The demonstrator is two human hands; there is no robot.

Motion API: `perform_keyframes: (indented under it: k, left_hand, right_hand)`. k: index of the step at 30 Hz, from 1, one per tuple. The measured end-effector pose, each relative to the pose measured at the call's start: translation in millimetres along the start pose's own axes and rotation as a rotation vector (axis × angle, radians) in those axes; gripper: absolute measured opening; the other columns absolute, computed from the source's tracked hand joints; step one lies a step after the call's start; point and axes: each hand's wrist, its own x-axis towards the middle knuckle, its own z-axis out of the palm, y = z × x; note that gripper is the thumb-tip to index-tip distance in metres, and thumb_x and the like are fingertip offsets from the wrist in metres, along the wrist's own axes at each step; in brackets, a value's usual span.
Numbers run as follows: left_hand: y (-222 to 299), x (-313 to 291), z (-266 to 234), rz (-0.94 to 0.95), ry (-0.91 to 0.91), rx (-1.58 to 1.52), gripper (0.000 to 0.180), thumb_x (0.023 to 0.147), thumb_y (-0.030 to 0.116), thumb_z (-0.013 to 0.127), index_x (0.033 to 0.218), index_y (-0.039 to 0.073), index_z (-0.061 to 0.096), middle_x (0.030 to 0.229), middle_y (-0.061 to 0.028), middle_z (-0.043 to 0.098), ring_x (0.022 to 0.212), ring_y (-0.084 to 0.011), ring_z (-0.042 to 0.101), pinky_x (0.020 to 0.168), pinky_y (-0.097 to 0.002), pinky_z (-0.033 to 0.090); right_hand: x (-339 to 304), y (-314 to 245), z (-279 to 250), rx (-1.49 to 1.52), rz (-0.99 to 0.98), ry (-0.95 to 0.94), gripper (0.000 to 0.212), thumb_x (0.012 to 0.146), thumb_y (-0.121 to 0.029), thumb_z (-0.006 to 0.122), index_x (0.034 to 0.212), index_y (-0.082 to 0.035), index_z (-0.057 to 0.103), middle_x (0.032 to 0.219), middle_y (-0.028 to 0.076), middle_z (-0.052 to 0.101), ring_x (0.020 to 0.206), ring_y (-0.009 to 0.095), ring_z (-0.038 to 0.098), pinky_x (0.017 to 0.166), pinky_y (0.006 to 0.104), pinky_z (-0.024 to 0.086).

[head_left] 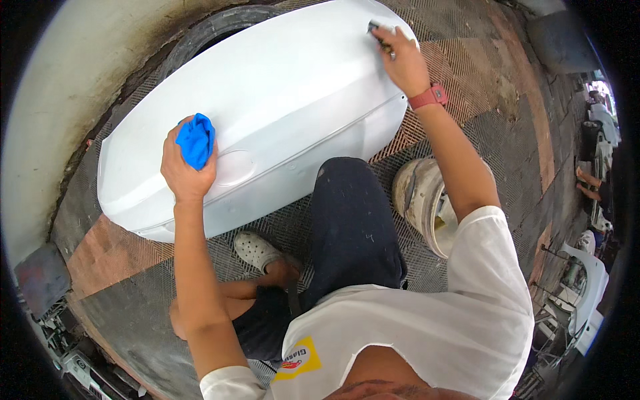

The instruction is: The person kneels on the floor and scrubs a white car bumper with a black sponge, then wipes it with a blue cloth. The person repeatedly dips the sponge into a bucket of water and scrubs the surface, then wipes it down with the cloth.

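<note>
Blue cloth (195, 140) bunched in the left hand (187, 167), pressed against the white car panel (267, 100) at nine o'clock, likely for wiping. Right hand (402, 61) at one o'clock, closed around a small dark block (377, 32), perhaps for sanding; hard to make out. Panel propped on a tyre (220, 27), mostly hidden behind. Stained bucket (423, 200) at three o'clock, partly covered by the arm.

A big white car panel (280, 113) lay tilted on a tyre, its smooth side up. A bunched blue cloth (195, 140) sat near its lower left end, pressed on the panel. A small grey sanding pad (380, 32) lay flat near its top edge.
</note>
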Motion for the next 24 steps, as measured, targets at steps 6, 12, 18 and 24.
perform_keyframes:
  k: [6, 12, 18, 24]
  left_hand:
    - [-5.6, 3.8, 7.1, -0.006, -0.069, 0.084, 0.050, 0.082, 0.015, 0.084, 0.129, 0.008, 0.069, 0.123, -0.0144, 0.074, 0.110, -0.0347, 0.073, 0.097, -0.0428, 0.057]
    - [-8.9, 6.8, 12.5, 0.032, -0.008, 0.094, 0.056, 0.075, 0.018, 0.084, 0.129, 0.013, 0.069, 0.118, -0.0107, 0.072, 0.105, -0.0352, 0.071, 0.091, -0.0448, 0.058]
    - [-14.2, 5.8, 12.0, 0.053, -0.022, 0.110, 0.059, 0.074, 0.019, 0.084, 0.130, 0.013, 0.069, 0.119, -0.0109, 0.072, 0.106, -0.0354, 0.070, 0.092, -0.0451, 0.058]
    - [-10.7, 8.1, 12.0, 0.034, -0.016, 0.117, 0.058, 0.075, 0.017, 0.084, 0.130, 0.012, 0.069, 0.120, -0.0122, 0.072, 0.107, -0.0358, 0.071, 0.093, -0.0449, 0.058]
  right_hand:
    - [-28.4, -175.1, 32.9, 0.252, -0.055, -0.133, 0.041, 0.096, -0.004, 0.053, 0.136, -0.002, 0.062, 0.136, 0.019, 0.066, 0.121, 0.040, 0.066, 0.119, 0.0571, 0.042]
    - [2.8, -154.8, -17.3, 0.249, -0.141, -0.386, 0.052, 0.097, -0.003, 0.052, 0.148, -0.009, 0.062, 0.148, 0.015, 0.064, 0.139, 0.033, 0.060, 0.124, 0.0517, 0.040]
    - [21.5, -124.7, -31.9, -0.079, 0.102, -0.477, 0.048, 0.092, 0.006, 0.049, 0.137, 0.000, 0.064, 0.140, 0.019, 0.068, 0.129, 0.036, 0.066, 0.117, 0.0486, 0.048]
    - [16.7, -120.1, -39.1, 0.007, -0.103, -0.438, 0.051, 0.092, 0.001, 0.053, 0.141, -0.005, 0.064, 0.144, 0.017, 0.066, 0.135, 0.035, 0.062, 0.116, 0.0479, 0.049]
